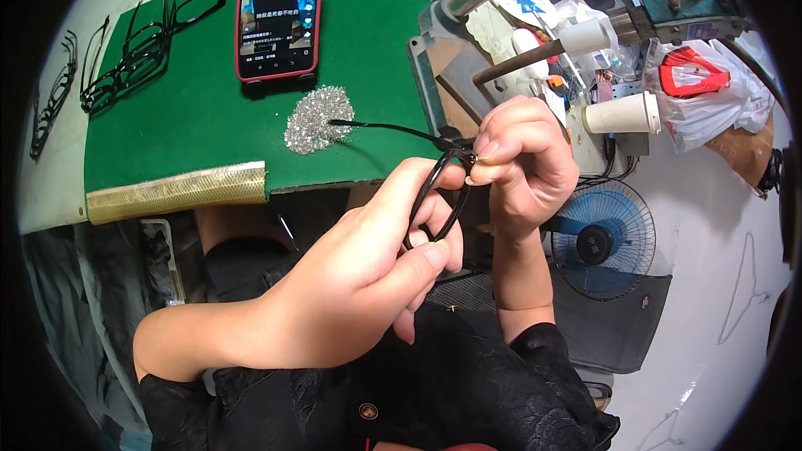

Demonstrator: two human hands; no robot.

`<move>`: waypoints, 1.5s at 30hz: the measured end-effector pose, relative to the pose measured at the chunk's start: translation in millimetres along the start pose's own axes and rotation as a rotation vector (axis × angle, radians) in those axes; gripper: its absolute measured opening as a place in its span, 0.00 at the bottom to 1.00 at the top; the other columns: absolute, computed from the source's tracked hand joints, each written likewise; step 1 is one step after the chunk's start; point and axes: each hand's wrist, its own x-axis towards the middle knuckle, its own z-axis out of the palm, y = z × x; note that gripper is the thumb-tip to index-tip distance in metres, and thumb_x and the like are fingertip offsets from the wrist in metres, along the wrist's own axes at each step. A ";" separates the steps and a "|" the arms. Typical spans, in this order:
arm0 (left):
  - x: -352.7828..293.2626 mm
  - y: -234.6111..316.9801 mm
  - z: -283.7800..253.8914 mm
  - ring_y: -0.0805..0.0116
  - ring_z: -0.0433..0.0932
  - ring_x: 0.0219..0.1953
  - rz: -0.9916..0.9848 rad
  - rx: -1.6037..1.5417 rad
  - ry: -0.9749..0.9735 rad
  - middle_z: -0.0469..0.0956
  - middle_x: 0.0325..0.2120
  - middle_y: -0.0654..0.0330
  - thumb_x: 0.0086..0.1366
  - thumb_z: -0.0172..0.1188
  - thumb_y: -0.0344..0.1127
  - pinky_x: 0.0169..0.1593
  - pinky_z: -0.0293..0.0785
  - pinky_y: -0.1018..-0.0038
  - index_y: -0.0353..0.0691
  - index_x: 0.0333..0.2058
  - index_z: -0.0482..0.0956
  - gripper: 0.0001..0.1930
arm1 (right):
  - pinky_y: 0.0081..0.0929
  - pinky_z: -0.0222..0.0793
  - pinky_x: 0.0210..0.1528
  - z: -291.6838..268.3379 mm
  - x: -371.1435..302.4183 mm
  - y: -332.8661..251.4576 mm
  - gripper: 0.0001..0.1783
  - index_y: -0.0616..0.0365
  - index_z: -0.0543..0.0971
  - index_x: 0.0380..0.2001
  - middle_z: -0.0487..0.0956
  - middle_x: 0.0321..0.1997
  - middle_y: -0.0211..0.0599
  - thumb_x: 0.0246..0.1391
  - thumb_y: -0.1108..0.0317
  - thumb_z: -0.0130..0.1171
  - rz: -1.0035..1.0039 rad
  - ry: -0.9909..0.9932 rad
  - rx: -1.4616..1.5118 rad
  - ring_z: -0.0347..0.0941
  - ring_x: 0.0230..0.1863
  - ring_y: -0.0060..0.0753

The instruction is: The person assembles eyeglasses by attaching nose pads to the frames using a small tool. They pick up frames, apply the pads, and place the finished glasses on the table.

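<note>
My left hand [355,280] is closed round a black eyeglass frame [423,194], its fingers about one rim in front of the table edge. One temple arm [388,128] of this frame stretches left, its tip over a heap of tiny shiny silver pieces [317,121] on a green mat [200,129]. My right hand [528,163] pinches thumb and forefinger together at the frame's hinge corner. A small glint shows at those fingertips; whatever is between them is too small to make out.
More black eyeglass frames [138,54] lie at the left. A phone in a red case [280,17] stands behind the heap. A gold perforated strip [180,192] covers part of the near edge. Right are a metal press [422,75], a paper cup [622,114] and a blue fan [603,238].
</note>
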 end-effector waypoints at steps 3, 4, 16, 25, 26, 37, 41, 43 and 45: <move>6.0 4.9 4.2 0.76 0.68 0.23 -0.020 -0.112 0.006 0.68 0.33 0.56 0.67 0.45 0.28 0.22 0.70 0.83 0.35 0.60 0.52 0.24 | 0.18 0.64 0.28 -0.4 -2.7 2.5 0.11 0.62 0.75 0.25 0.74 0.26 0.35 0.41 0.75 0.69 0.004 0.102 0.040 0.69 0.26 0.25; 10.6 7.7 6.6 0.75 0.69 0.22 -0.005 -0.145 0.011 0.69 0.32 0.55 0.67 0.46 0.29 0.21 0.71 0.81 0.35 0.59 0.52 0.23 | 0.18 0.64 0.28 0.5 -2.1 3.0 0.11 0.62 0.75 0.26 0.74 0.27 0.35 0.41 0.75 0.70 0.005 0.149 0.054 0.69 0.27 0.25; 129.6 46.3 26.8 0.72 0.71 0.25 0.292 -0.013 0.053 0.71 0.31 0.56 0.65 0.49 0.29 0.24 0.78 0.75 0.33 0.51 0.57 0.17 | 0.15 0.60 0.35 -27.3 -38.2 16.3 0.06 0.60 0.69 0.33 0.69 0.33 0.29 0.59 0.72 0.55 0.268 0.498 0.086 0.63 0.30 0.17; 145.7 53.2 49.1 0.72 0.74 0.27 0.365 -0.011 0.182 0.73 0.30 0.55 0.63 0.50 0.27 0.29 0.80 0.73 0.32 0.47 0.60 0.15 | 0.13 0.58 0.34 -40.1 -56.5 11.7 0.07 0.61 0.69 0.31 0.67 0.30 0.27 0.59 0.72 0.56 0.374 0.457 0.068 0.60 0.30 0.16; 148.6 52.6 49.3 0.72 0.74 0.27 0.373 -0.018 0.184 0.73 0.30 0.55 0.63 0.51 0.26 0.29 0.81 0.73 0.32 0.47 0.60 0.15 | 0.13 0.58 0.34 -41.3 -56.5 11.3 0.07 0.61 0.69 0.31 0.67 0.30 0.26 0.59 0.71 0.56 0.373 0.458 0.071 0.60 0.30 0.16; 160.6 44.0 60.9 0.72 0.75 0.26 0.398 0.010 0.200 0.75 0.30 0.54 0.63 0.51 0.26 0.32 0.83 0.71 0.33 0.39 0.66 0.07 | 0.14 0.60 0.36 -60.0 -50.5 5.9 0.04 0.62 0.71 0.32 0.69 0.29 0.26 0.58 0.73 0.54 0.338 0.492 0.002 0.63 0.30 0.17; 162.2 40.6 62.7 0.71 0.75 0.25 0.396 0.009 0.207 0.75 0.29 0.53 0.64 0.50 0.26 0.28 0.81 0.72 0.33 0.39 0.65 0.06 | 0.15 0.60 0.35 -76.2 -34.7 1.0 0.05 0.61 0.71 0.32 0.70 0.28 0.27 0.60 0.72 0.53 0.225 0.513 -0.029 0.64 0.30 0.17; 161.1 32.6 59.3 0.67 0.77 0.25 0.426 -0.073 0.101 0.73 0.28 0.55 0.65 0.48 0.29 0.26 0.80 0.72 0.37 0.37 0.63 0.05 | 0.13 0.58 0.32 -82.6 -15.8 -8.7 0.05 0.61 0.71 0.31 0.70 0.27 0.26 0.61 0.71 0.52 0.163 0.574 -0.044 0.63 0.28 0.16; 158.9 37.5 64.1 0.69 0.73 0.23 0.312 -0.085 0.148 0.70 0.27 0.57 0.65 0.45 0.28 0.26 0.80 0.71 0.38 0.36 0.61 0.03 | 0.11 0.53 0.24 -98.3 6.7 -14.1 0.05 0.59 0.73 0.32 0.71 0.26 0.27 0.60 0.70 0.53 0.052 0.614 -0.178 0.60 0.24 0.12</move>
